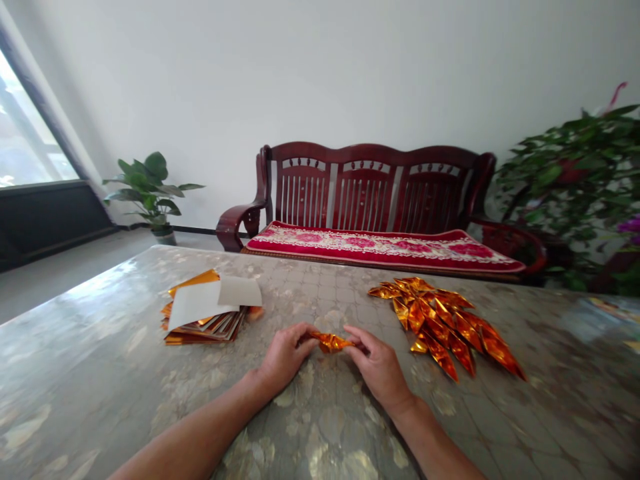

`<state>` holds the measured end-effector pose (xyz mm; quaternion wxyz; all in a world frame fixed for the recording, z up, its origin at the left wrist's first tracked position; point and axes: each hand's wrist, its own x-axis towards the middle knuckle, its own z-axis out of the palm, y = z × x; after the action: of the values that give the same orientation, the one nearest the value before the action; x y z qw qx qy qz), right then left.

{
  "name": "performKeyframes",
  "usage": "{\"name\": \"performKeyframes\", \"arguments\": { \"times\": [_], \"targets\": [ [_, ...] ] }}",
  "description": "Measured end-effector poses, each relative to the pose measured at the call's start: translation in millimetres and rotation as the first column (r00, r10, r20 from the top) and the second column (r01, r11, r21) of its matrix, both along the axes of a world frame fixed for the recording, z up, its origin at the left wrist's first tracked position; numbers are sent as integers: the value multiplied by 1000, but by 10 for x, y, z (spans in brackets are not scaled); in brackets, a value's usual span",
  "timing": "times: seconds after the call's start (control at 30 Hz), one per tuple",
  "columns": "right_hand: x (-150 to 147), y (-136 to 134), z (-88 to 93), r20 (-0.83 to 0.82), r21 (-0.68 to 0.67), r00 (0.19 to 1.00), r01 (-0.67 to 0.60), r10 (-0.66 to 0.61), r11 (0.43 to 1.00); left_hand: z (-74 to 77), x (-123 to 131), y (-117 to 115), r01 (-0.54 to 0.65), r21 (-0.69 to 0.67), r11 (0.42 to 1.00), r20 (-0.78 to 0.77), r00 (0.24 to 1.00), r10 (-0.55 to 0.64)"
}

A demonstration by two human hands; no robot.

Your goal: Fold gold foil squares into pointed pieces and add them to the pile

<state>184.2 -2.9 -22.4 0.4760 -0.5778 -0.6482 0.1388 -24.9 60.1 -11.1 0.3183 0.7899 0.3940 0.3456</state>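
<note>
Between my two hands, just above the table, is a folded gold foil paper ingot (332, 343) with pointed ends. My left hand (287, 353) pinches its left tip between thumb and fingers. The right tip is pinched by my right hand (379, 365), its index finger lying along the top. To the right lies a pile of finished-looking foil ingots (440, 320), shiny orange-gold and pointed. On the left sits a loose stack of foil paper sheets (203, 308), some showing white backs and others gold faces.
The table (125, 373) has a glossy, flower-patterned cover. At its right edge lies a clear plastic bag (600, 323). Behind the table stands a dark red wooden bench (363, 193) with a red patterned cushion. Potted plants (150, 190) flank the bench.
</note>
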Motion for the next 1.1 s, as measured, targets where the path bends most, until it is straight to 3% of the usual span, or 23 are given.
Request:
{"name": "performKeyframes", "arguments": {
  "times": [0.27, 0.47, 0.67, 1.1],
  "targets": [
    [9, -57, 64, 183, 88, 982, -54, 37, 995, -118, -37, 49, 1, 32, 999, 85, 996, -4],
    [34, -83, 104, 243, 84, 969, -68, 46, 994, -59, -95, 18, 107, 122, 987, -44, 994, -102],
    [40, -71, 88, 249, 73, 967, -77, 56, 994, -21, -101, 18, 199, 117, 973, -105, 977, -187],
    [71, -88, 159, 398, 58, 903, -199, 161, 978, -63, -70, 50, 187, 98, 978, -75, 981, -180]
  ]
}}
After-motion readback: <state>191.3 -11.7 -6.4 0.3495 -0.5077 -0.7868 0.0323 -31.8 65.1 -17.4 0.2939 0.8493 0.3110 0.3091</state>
